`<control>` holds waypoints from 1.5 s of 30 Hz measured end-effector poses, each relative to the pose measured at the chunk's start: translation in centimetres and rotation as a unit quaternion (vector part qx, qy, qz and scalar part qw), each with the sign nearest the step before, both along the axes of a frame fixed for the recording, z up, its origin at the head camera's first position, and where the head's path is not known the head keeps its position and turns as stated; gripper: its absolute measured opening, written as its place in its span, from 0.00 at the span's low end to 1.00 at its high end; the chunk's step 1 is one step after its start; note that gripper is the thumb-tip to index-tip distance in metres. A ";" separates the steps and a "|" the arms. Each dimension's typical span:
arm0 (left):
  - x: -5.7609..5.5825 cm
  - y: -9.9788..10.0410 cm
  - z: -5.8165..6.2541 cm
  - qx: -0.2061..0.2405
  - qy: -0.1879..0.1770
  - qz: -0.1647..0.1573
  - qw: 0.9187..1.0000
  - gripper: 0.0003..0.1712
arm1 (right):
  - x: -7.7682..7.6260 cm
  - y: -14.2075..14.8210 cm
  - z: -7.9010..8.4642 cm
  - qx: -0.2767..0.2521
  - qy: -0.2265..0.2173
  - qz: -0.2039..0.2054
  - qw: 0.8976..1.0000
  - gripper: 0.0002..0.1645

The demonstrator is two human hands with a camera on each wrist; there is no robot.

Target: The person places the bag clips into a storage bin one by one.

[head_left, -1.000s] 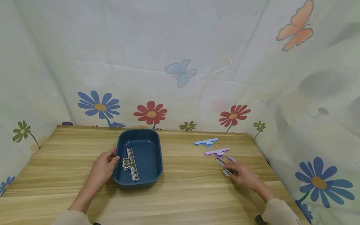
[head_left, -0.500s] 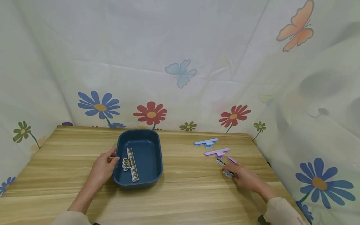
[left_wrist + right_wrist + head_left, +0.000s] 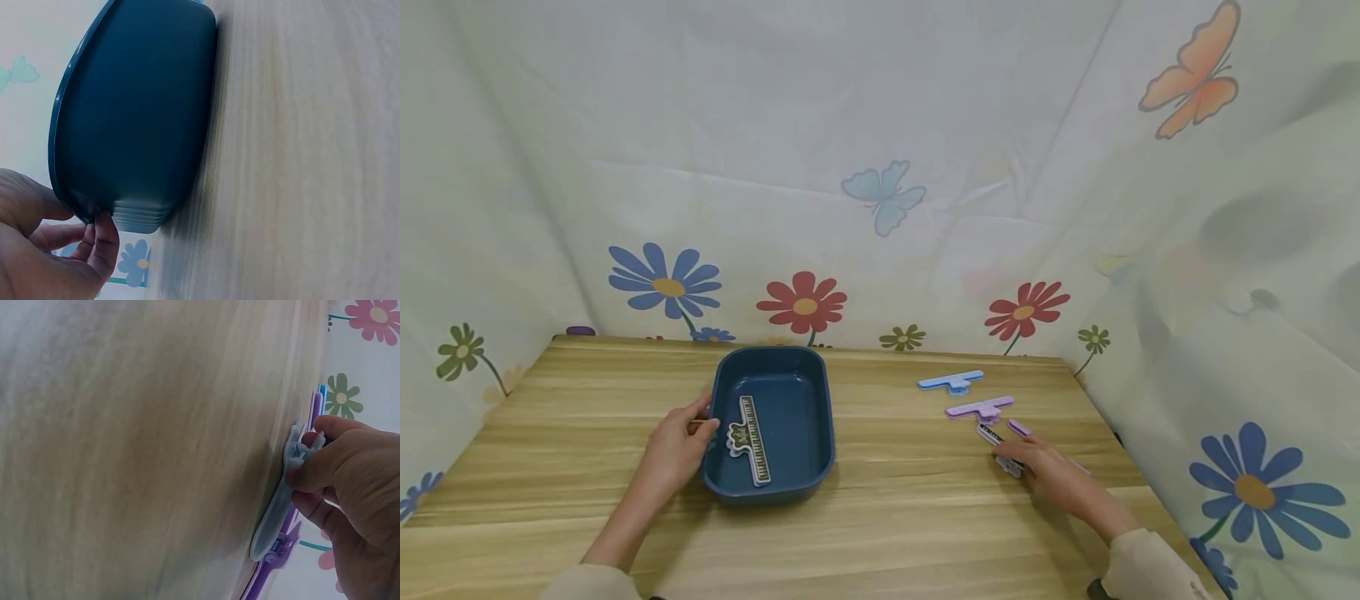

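Note:
My left hand (image 3: 676,446) pinches the left rim of a dark blue rectangular basin (image 3: 801,437); the left wrist view has the thumb and fingers at the basin's edge (image 3: 59,103). Inside lies a long-jawed clip (image 3: 762,467) with a piano-key print and a crown-like handle. To the right, my right hand (image 3: 1052,475) pinches a similar white piano-key clip (image 3: 990,434) near its middle, low over the table. In the right wrist view its pale side (image 3: 272,525) shows, with thumb and fingers around its handle. Fingers hide much of this clip in the head view.
A purple clip (image 3: 1018,427) lies partly hidden behind the right hand. Farther back are a lilac clip (image 3: 977,408) and a light blue clip (image 3: 951,382). The wooden table (image 3: 887,533) meets a flower-printed curtain (image 3: 925,275) behind and at the sides.
My right hand's fingers have shifted slightly along the piano-key clip and cover more of its dark print. The left hand and basin have stayed in place.

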State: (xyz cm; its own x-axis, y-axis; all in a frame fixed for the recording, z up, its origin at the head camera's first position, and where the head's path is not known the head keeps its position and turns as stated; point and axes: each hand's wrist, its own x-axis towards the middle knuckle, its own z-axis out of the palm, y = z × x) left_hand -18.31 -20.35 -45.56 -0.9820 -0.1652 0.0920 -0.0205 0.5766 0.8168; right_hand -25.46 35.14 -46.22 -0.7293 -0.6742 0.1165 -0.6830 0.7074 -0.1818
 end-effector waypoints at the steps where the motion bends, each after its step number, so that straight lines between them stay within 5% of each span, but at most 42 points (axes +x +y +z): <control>1: 0.0 0.0 0.0 0.000 0.001 0.000 1.000 0.29 | 0.0 0.0 -0.1 -0.002 0.005 0.001 1.000 0.33; 22: 0.3 0.3 0.3 0.000 -0.008 0.003 1.000 0.29 | 0.3 0.1 -0.3 -0.015 0.043 0.017 0.999 0.28; 37: 0.2 0.3 0.3 0.006 -0.004 0.001 1.000 0.29 | 0.7 0.5 -0.3 -0.056 -0.023 -0.025 0.998 0.31; 45: 0.1 0.2 0.2 0.003 -0.009 0.004 1.000 0.29 | 0.4 0.8 -0.3 -0.128 -0.107 -0.064 0.984 0.32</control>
